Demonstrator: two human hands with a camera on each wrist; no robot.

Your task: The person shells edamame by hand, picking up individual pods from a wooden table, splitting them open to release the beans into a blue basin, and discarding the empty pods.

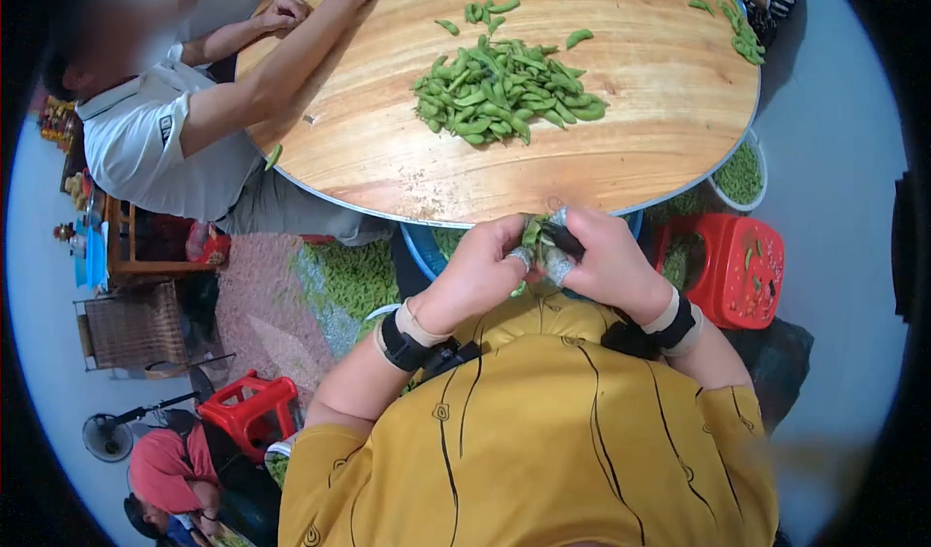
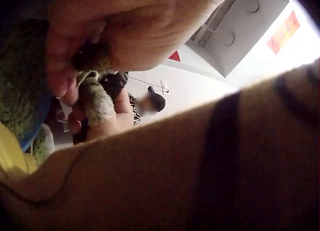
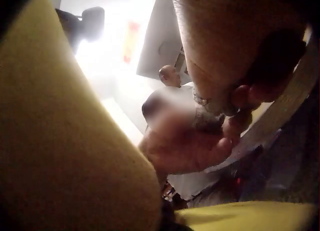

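Observation:
Both my hands meet just in front of the table's near edge, over a blue basin. My left hand [image 1: 482, 268] pinches a green pod [image 1: 532, 237] between curled fingers and thumb. My right hand [image 1: 618, 261] holds the pod's other side, with something dark along its fingers that I cannot make out. Whitish wraps cover some fingertips, one of them a wrapped finger [image 2: 97, 103] in the left wrist view. A heap of green pods [image 1: 504, 91] lies on the wooden table [image 1: 369, 159] beyond my hands. In the right wrist view the fingers touch in shadow, and the pod is hidden.
The blue basin's rim [image 1: 419, 252] shows beneath my hands. A red stool [image 1: 742, 273] and a white-rimmed bucket of pods [image 1: 740, 174] stand at the right. A person in a light shirt [image 1: 145, 144] leans on the table at the left. More pods [image 1: 354, 277] cover the floor.

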